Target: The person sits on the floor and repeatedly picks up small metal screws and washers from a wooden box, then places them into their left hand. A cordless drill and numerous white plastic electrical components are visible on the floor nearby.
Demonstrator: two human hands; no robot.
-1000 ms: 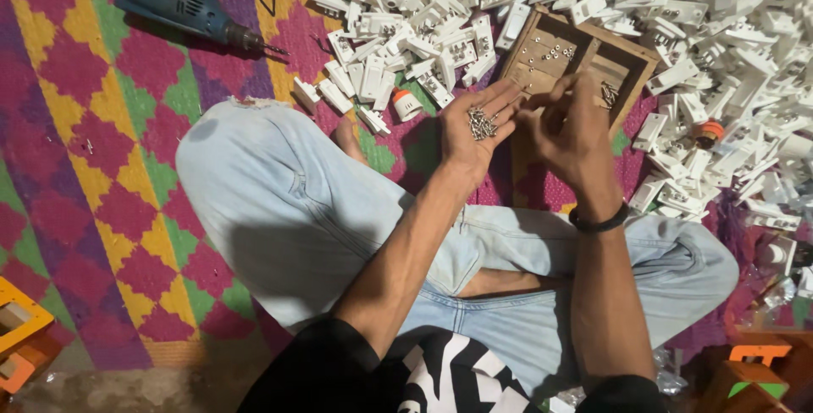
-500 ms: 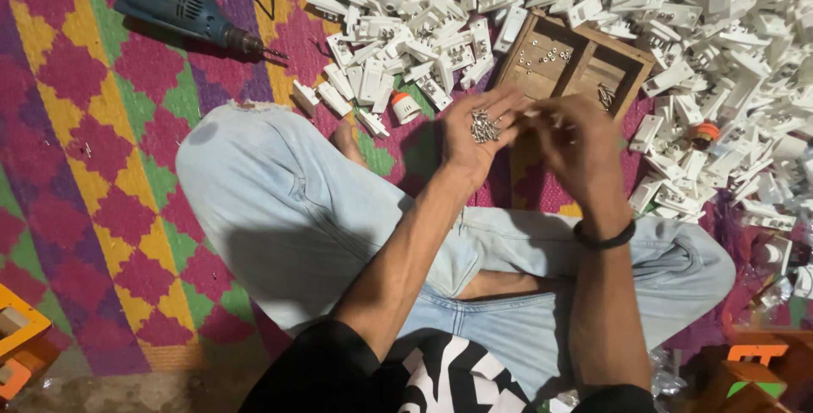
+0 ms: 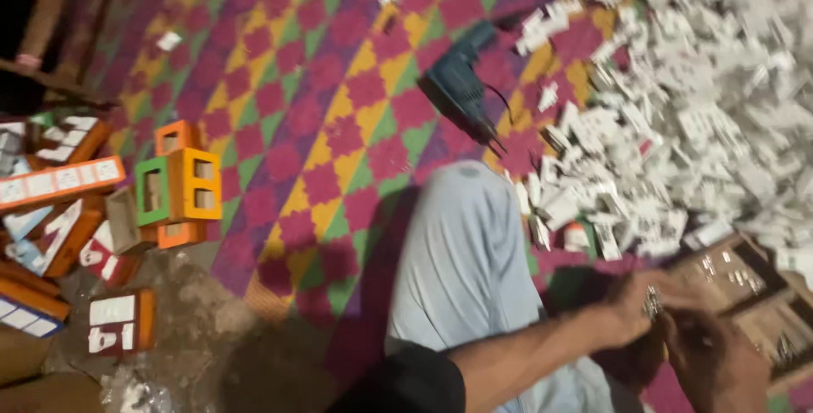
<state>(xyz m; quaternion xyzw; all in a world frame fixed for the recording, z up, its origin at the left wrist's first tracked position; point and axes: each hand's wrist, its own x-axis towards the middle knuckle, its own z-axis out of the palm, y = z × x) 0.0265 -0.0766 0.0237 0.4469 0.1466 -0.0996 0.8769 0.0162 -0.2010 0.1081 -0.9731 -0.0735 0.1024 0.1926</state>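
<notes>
1. Left hand is cupped around a little heap of small metal screws, near right of the scene.
2. Right hand sits just right of the heap, fingers pinching in; can't tell if it holds one.
3. Wooden tray lies right behind both hands.

My hands sit hemmed in by my knee on the left, the heap of white plastic parts ahead and the wooden tray just beside them, while the bare patterned mat between the drill and the orange boxes lies open.
</notes>
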